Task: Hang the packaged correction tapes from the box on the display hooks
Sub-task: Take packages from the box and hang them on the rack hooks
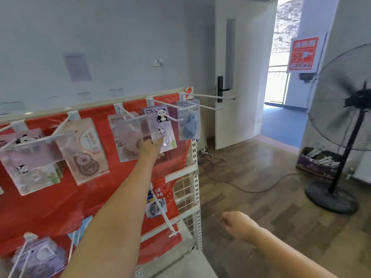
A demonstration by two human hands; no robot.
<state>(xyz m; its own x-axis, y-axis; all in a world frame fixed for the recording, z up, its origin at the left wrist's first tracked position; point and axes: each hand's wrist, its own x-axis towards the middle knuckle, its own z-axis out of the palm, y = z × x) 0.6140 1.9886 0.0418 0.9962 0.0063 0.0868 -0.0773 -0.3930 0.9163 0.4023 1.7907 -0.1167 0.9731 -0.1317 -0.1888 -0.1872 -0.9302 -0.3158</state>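
A packaged correction tape with panda pictures (160, 119) hangs on a white display hook (168, 114) in the top row of the red-backed rack (60, 201). My left hand (150, 147) reaches up and pinches this package at its lower edge. Other packages hang to its left: a pink one (124, 135), a pink-brown one (88, 151) and a panda one (30, 167). A blue package (188, 123) hangs to the right. My right hand (233, 222) hovers low beside the rack's end, fingers loosely curled, holding nothing. The supply box is not clearly in view.
Two bare hooks (212, 96) stick out at the rack's top right corner. Lower rows hold more packages (40, 255) and long hooks (162, 211). A standing fan (349, 125), a purple box of white items (315, 163) and a floor cable (247, 189) lie to the right. A door (232, 77) stands open.
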